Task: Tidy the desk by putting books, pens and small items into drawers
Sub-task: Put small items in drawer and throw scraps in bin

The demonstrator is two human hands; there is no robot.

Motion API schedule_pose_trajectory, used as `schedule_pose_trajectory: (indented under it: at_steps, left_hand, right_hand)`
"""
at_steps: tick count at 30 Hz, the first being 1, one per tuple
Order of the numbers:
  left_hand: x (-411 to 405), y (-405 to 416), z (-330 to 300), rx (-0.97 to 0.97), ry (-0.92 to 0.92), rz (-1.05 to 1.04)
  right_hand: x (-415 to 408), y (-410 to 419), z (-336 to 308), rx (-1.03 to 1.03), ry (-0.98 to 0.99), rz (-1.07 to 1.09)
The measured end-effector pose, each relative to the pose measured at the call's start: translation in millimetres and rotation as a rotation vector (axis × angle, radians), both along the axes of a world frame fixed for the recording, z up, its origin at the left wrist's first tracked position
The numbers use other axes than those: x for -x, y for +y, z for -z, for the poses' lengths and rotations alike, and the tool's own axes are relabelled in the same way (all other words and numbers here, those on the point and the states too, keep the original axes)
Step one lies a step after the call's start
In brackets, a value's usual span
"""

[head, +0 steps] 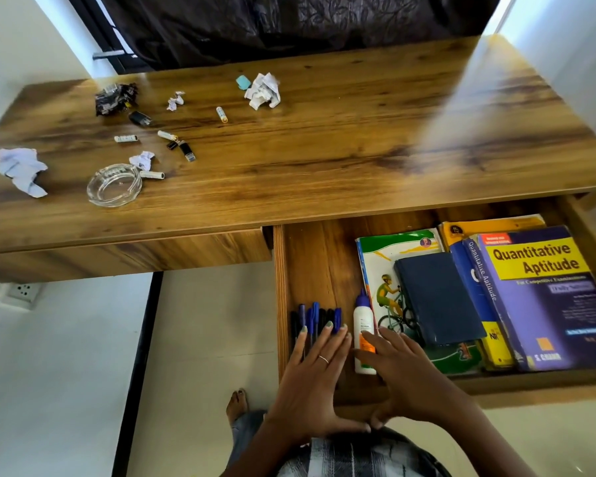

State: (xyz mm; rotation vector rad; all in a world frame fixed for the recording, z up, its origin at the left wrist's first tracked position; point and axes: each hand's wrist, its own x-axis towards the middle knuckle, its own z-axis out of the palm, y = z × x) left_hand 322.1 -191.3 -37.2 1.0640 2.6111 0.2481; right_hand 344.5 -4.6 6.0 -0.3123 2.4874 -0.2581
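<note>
The right drawer (312, 263) is pulled out under the wooden desk (324, 149). In it lie several pens (315, 318), a white glue bottle (363, 333) and a stack of books, among them a purple and yellow Quantitative Aptitude book (544, 290) and a dark blue notebook (437, 297). My left hand (315, 376) lies flat with straight fingers on the pens. My right hand (403, 373) rests open beside it, fingers touching the glue bottle. On the desk lie several batteries (126, 139), USB sticks (187, 150) and a black adapter (140, 118).
Crumpled paper (263, 91) and more scraps (21, 170) lie on the desk, with a glass ashtray (114, 185) and a black crumpled wrapper (115, 98) at the left. The left drawer (124, 256) is closed. A dark curtain hangs behind. My foot (237, 404) stands below.
</note>
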Motion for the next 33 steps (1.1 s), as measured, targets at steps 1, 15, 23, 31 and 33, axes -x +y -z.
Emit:
schedule_pose_trajectory:
  at_steps: [1, 15, 23, 31, 33]
  left_hand:
    - [1.1, 0.6, -1.2, -0.005, 0.018, -0.01]
    - [48.5, 16.2, -11.2, 0.046, 0.176, -0.254]
    - [94.3, 30.0, -25.4, 0.067, 0.256, -0.281]
    - [140.7, 44.7, -39.5, 0.071, 0.316, -0.343]
    - [152.2, 47.8, -39.7, 0.074, 0.327, -0.36]
  right_hand:
    - [1.8, -0.2, 0.0, 0.003, 0.009, -0.003]
    - [42.4, 4.4, -6.5, -0.074, 0.261, 0.106]
    - [83.0, 5.3, 1.1, -0.116, 0.47, 0.176]
    - [129.6, 10.7, 3.9, -0.164, 0.691, 0.227]
    - [140.8, 13.0, 3.3, -0.172, 0.715, 0.231]
